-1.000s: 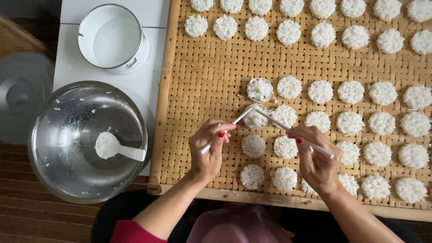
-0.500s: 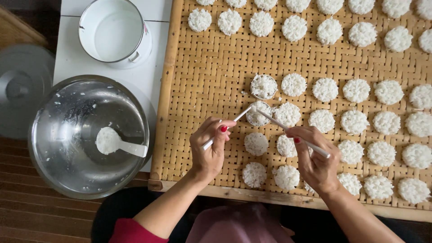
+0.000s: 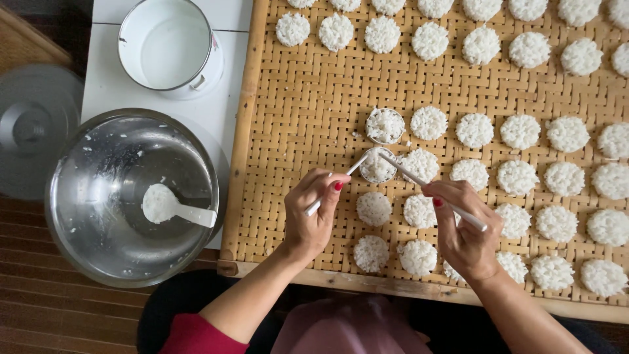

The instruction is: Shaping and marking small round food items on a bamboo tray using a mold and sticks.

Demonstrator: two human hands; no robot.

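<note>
A: We have our left hand [image 3: 314,213] pinched narrow around a thin white stick [image 3: 334,189], thumb and forefinger closed on its lower part. The stick runs up toward one o'clock from the grip, and its tip meets the small round mould [image 3: 378,165] on the woven bamboo tray [image 3: 308,98].

B: And our right hand [image 3: 465,229] is closed on a second white stick [image 3: 426,187], fingers wrapped tight about its lower end. That stick runs toward ten o'clock from the grip, and its tip rests on the same mould from the other side.

A: So the mould, filled with white rice, sits between our two hands and above them, at about one o'clock from the left grip and ten o'clock from the right. Neither hand touches it directly; only the sticks do.

B: Just at twelve o'clock from it stands another ringed mould of rice [image 3: 385,125]. Round white rice cakes [image 3: 475,130] lie in rows across the tray, more of them at three o'clock than at nine.

A: Off the tray at nine o'clock, well apart from our hands, there is a steel bowl [image 3: 85,229] with a white spoon [image 3: 173,208] lying in it. At eleven o'clock from the bowl stands a white enamel pot [image 3: 167,46], and a grey lid [image 3: 33,128] lies at the far left.
</note>
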